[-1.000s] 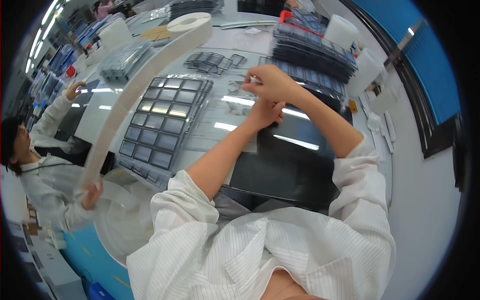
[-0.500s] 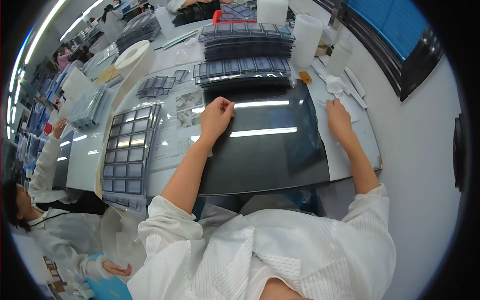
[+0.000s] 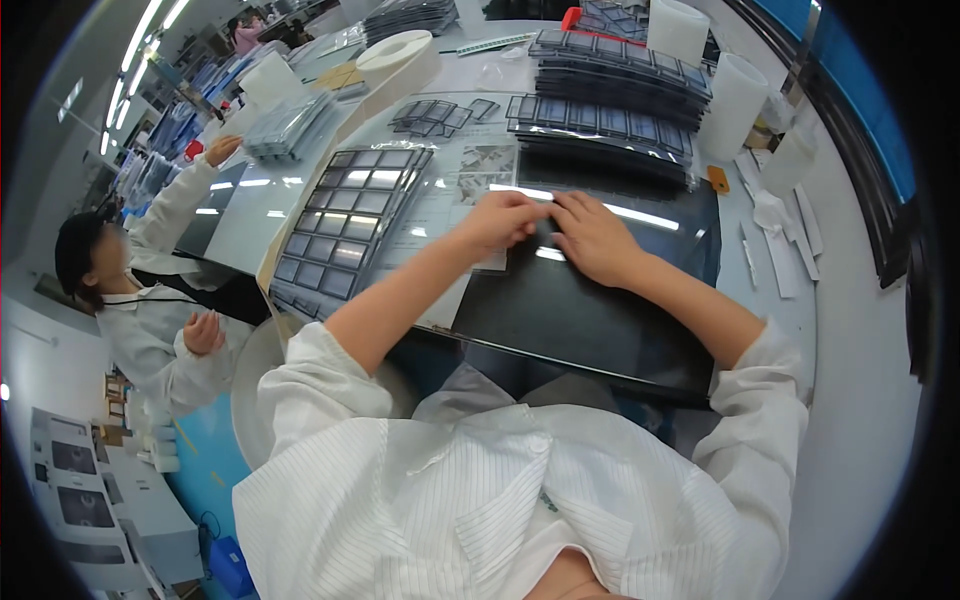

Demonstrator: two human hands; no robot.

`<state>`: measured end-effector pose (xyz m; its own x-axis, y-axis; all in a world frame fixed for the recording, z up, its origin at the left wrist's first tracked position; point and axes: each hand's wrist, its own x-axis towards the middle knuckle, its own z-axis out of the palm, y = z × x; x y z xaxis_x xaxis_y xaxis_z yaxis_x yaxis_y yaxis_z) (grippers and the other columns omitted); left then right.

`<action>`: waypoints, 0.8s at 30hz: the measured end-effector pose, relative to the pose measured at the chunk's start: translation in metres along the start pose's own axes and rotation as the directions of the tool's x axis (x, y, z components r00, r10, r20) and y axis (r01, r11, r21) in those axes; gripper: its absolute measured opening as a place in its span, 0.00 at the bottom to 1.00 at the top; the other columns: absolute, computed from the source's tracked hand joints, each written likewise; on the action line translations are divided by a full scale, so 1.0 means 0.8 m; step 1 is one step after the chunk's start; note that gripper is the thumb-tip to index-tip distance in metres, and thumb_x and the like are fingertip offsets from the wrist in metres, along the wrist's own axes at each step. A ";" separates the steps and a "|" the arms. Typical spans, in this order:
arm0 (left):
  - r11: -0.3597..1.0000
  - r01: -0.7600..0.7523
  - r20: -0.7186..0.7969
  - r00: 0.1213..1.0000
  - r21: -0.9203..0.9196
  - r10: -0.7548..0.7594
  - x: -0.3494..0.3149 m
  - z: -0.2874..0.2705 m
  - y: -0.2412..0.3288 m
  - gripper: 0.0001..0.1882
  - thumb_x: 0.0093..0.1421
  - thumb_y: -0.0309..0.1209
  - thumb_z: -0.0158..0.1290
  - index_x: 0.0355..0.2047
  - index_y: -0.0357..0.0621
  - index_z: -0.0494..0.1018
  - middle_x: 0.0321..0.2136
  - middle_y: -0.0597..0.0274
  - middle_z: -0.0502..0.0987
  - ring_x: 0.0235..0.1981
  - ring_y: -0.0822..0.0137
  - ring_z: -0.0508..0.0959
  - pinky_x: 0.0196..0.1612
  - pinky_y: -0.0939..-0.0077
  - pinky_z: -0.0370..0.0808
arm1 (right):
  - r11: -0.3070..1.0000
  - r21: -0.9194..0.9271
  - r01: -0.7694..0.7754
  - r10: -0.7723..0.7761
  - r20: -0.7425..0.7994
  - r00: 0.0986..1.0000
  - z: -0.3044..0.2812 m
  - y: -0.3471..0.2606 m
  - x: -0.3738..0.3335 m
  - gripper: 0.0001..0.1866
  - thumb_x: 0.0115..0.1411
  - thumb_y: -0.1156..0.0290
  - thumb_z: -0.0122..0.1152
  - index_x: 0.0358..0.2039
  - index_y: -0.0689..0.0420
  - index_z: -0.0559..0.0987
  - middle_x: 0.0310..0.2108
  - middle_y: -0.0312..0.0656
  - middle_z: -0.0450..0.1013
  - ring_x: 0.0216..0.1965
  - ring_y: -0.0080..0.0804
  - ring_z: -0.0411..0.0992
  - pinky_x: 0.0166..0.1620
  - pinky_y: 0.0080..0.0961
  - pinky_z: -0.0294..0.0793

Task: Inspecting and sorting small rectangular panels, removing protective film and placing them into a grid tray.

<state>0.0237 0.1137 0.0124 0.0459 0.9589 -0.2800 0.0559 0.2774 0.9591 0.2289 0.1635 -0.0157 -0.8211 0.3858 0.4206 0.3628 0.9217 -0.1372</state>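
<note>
Both of my hands meet over the upper left part of a glossy black mat (image 3: 600, 325) at the table's front. My left hand (image 3: 500, 222) is closed in a pinch near the mat's left side. Whatever its fingertips hold, if anything, is too small to make out. My right hand (image 3: 600, 245) lies low over the mat with its fingers stretched out, their tips close to the left fingertips. Just beyond the hands, a stack of dark-framed clear panels (image 3: 600, 125) rests at the mat's far end. Left of the mat lies a sheet of framed rectangular panes (image 3: 345, 225).
Farther back stands a taller stack of framed panels (image 3: 620, 75). White rolls (image 3: 735, 100) and a small orange piece (image 3: 718, 180) sit to the right, near white strips (image 3: 780, 255). A co-worker (image 3: 150, 290) sits at left, beside a large bin (image 3: 255, 390). Loose frames (image 3: 430, 117) lie beyond the sheet.
My right hand has moved from the table right of the mat across to my left hand, which stays near the mat's left side. The view has turned, shifting the table rightward.
</note>
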 end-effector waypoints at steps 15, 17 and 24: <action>0.437 0.135 -0.435 0.546 0.889 0.716 -0.073 -0.279 -0.017 0.07 0.55 0.28 0.53 0.34 0.41 0.76 0.27 0.53 0.79 0.31 0.52 0.78 0.37 0.62 0.74 | 0.999 0.028 -0.032 0.034 -0.055 0.998 0.023 -0.043 0.021 0.21 0.62 0.66 0.50 0.54 0.61 0.69 0.57 0.50 0.64 0.60 0.49 0.59 0.62 0.39 0.59; 0.352 0.106 -0.347 0.571 0.930 0.744 -0.078 -0.260 -0.015 0.07 0.55 0.28 0.53 0.34 0.41 0.76 0.29 0.53 0.79 0.33 0.53 0.78 0.38 0.61 0.73 | 0.999 0.029 -0.027 0.028 -0.060 0.998 0.024 -0.040 0.024 0.21 0.62 0.66 0.51 0.54 0.61 0.69 0.57 0.50 0.64 0.59 0.50 0.59 0.62 0.39 0.59; 0.223 0.098 -0.236 0.600 0.970 0.765 -0.065 -0.172 0.005 0.10 0.55 0.34 0.57 0.35 0.42 0.77 0.32 0.56 0.77 0.39 0.55 0.76 0.43 0.63 0.72 | 1.000 -0.009 -0.020 0.020 -0.040 0.999 0.026 -0.039 0.021 0.21 0.62 0.66 0.51 0.54 0.61 0.69 0.58 0.50 0.64 0.60 0.51 0.59 0.62 0.39 0.59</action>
<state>-0.1155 0.0733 0.0365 -0.1653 0.8012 0.5751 0.9844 0.0982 0.1462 0.1943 0.1424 -0.0232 -0.7954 0.4021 0.4536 0.3833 0.9133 -0.1375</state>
